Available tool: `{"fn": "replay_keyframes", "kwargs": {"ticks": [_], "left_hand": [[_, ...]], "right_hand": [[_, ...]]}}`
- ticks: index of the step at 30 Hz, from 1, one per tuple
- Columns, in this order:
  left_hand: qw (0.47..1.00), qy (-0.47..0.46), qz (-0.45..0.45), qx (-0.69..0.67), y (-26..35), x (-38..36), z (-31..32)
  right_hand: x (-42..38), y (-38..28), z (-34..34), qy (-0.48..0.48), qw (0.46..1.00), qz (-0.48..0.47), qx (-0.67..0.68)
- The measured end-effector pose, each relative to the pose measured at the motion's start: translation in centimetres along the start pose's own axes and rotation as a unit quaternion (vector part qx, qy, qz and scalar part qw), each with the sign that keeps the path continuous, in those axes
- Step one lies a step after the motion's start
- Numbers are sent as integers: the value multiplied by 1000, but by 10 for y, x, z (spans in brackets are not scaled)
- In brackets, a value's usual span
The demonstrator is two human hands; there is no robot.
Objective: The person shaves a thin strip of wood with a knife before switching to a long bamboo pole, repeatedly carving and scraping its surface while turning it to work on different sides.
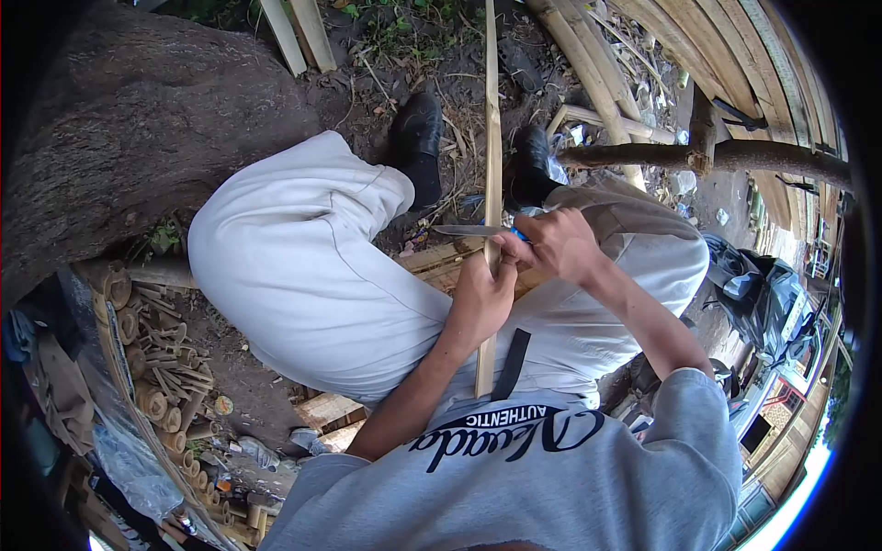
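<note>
The left grip (480, 298) is closed around a long, pale bamboo strip (493, 174), and the right grip (559, 243), at 2 o'clock from it, is wrapped about the blue handle of a knife (464, 230). The blade points to 9 o'clock and crosses the strip just above the left grip. The thumbs come so near each other that I cannot tell whether they touch.

The strip runs nearly straight from the 12 o'clock edge of the view down to the lap, passing between two black shoes, the left shoe (418, 133) and the right shoe (528, 165). Its lower end lies by the hem of a grey shirt (551, 487); a black strap (513, 363) lies just beside that end, on its 3 o'clock side. Pale trousers (294, 248) cover the bent legs, spread to either side of the strip.

Farther out, a thick brown trunk (156, 129) fills 10 o'clock. At 8 o'clock are short cut bamboo pieces (170, 354), with clear plastic sheeting (133, 464) beyond them. Bamboo poles (588, 64) lie at 1 o'clock on the dirt. At 2 o'clock a dark wooden pole (772, 159) stretches across in front of long pale slats (735, 55), and a dark plastic bag (758, 298) sits at 3 o'clock.
</note>
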State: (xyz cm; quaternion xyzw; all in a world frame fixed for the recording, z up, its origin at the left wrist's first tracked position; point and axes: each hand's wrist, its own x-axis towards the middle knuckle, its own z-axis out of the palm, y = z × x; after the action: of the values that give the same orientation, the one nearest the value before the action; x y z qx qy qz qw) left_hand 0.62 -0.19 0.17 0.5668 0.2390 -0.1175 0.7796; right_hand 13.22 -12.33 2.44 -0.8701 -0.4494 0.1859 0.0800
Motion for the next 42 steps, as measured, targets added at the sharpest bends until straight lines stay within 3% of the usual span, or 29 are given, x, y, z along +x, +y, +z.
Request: {"fn": "replay_keyframes", "kwargs": {"ticks": [4, 7, 8, 9, 11, 12, 15, 19, 21, 26, 29, 31, 34, 35, 37, 39, 42], "left_hand": [[1000, 13, -5, -3, -13, -2, 1], [999, 5, -41, 3, -10, -1, 2], [999, 4, -45, -5, -8, -1, 2], [999, 4, -49, -14, -7, -1, 3], [998, -6, -58, -28, -2, -1, -1], [996, -15, -72, -47, 0, -1, -3], [998, -11, -58, -35, -1, -2, -6], [999, -5, -52, 0, 8, -2, -1], [1000, -10, 8, -17, 6, 0, 1], [1000, -13, 15, -8, -1, 2, 4], [999, 6, 42, -5, -4, 1, 3], [1000, -3, 12, -7, -3, 1, 2], [999, 26, 21, 26, -13, 0, 5], [999, 24, 21, 27, -14, -1, 5], [997, -12, -64, -30, -6, -1, 2], [993, -24, -88, -69, 6, -3, 3], [978, -51, -130, -152, 22, -4, -4]], "right_hand": [[33, 46, 9, 46, 997, 7, -68], [84, 97, 14, 58, 989, 91, -99], [105, 120, 16, 10, 983, 156, -101], [114, 126, 13, 13, 983, 156, -101], [130, 132, 13, 148, 967, 188, -85], [128, 114, 5, 156, 962, 218, -52], [95, 68, -3, 135, 978, 144, 67], [28, 6, -12, -3, 999, 4, 33], [11, -4, -16, -20, 999, 4, 36], [7, 4, -11, -28, 997, -17, 69], [7, 4, -10, -33, 998, -34, 36], [8, 3, -14, -38, 997, -60, -19], [20, 28, 4, 11, 998, -55, -39], [29, 39, 6, 39, 999, -12, -36], [57, 74, 16, 72, 996, 55, -21], [82, 104, 28, 100, 991, 84, -23], [92, 97, 22, 155, 977, 143, -23]]}}
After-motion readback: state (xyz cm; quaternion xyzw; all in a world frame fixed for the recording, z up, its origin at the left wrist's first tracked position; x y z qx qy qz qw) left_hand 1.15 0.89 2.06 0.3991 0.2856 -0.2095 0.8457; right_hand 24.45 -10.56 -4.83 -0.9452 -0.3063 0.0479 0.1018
